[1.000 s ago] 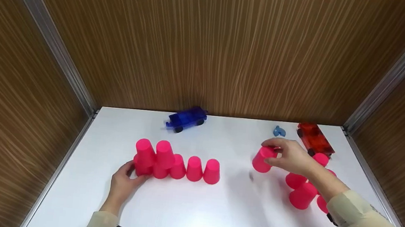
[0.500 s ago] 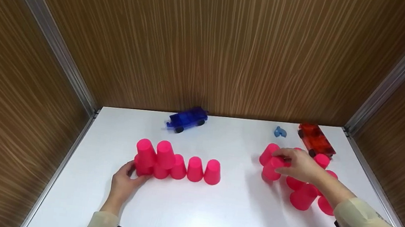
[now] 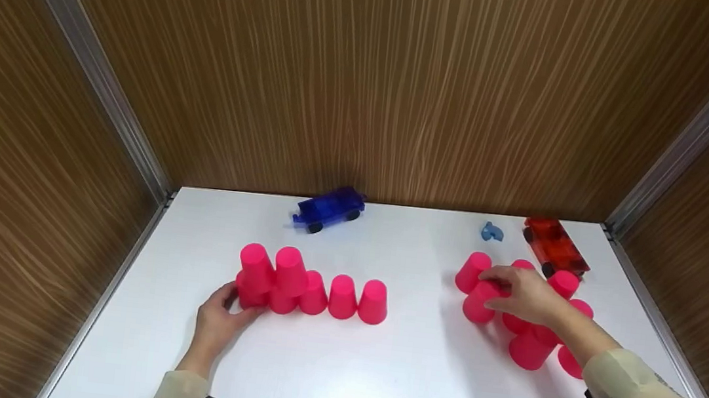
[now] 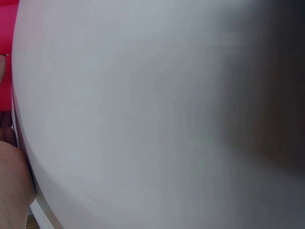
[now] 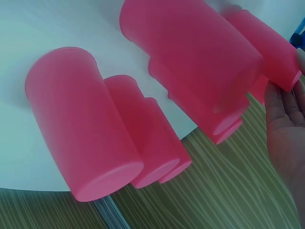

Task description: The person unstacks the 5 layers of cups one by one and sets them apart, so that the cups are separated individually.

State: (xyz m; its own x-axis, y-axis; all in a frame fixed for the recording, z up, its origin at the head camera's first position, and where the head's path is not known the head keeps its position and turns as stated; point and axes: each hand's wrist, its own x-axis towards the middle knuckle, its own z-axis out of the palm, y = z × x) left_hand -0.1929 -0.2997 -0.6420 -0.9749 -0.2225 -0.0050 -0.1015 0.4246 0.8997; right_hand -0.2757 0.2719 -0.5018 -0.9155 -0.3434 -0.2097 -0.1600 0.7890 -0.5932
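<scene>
Upside-down pink cups form a row on the white table, with two more on top at its left end. My left hand grips the leftmost bottom cup, thumb in front and fingers round its far side. In the left wrist view, pink cups show only at the edge. To the right, my right hand pinches another pink cup near its upper end; in the right wrist view this cup stands at the fingertips. Loose cups stand around that hand, some partly hidden under the forearm.
Near the back wall lies a blue toy car. A red toy car sits at the back right, just behind the cups, with a small light-blue piece to its left. Wood-grain panels enclose the table on three sides.
My right hand has moved right and toward the near side, with a cup in its fingers now lower to the table. Another cup behind it has come into view. My left hand stays put.
</scene>
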